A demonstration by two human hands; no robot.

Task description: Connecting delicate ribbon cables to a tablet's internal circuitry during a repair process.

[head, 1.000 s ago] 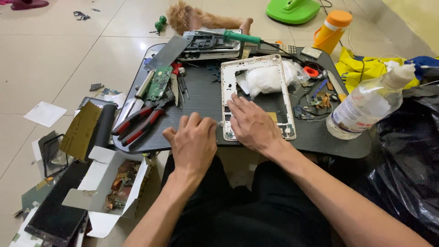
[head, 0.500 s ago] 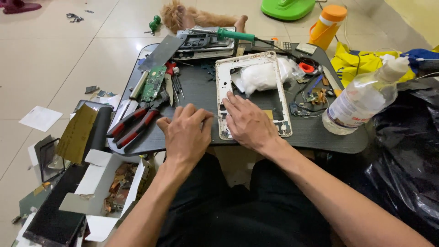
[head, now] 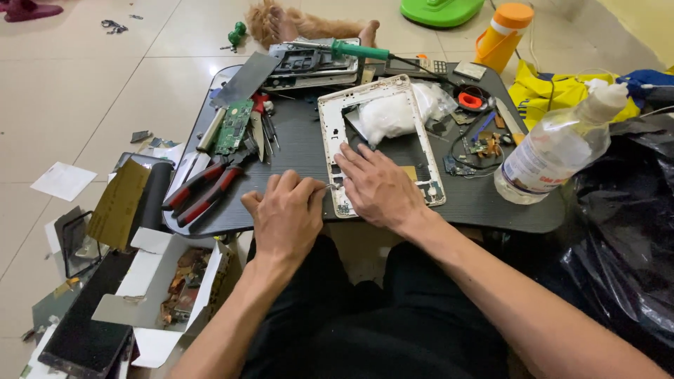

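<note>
Cluttered dark tabletop [head: 449,210]: I pressed right hand [head: 379,186] flat on white tablet frame [head: 337,151] near front edge; left hand [head: 286,214] pinched thin tool, prying seam. Next: steady leverage.

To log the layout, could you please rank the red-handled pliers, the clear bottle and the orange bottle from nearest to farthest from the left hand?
From the left hand:
1. Red-handled pliers, just to its left.
2. Clear bottle, right edge of the table.
3. Orange bottle, far right, on the floor.
</note>
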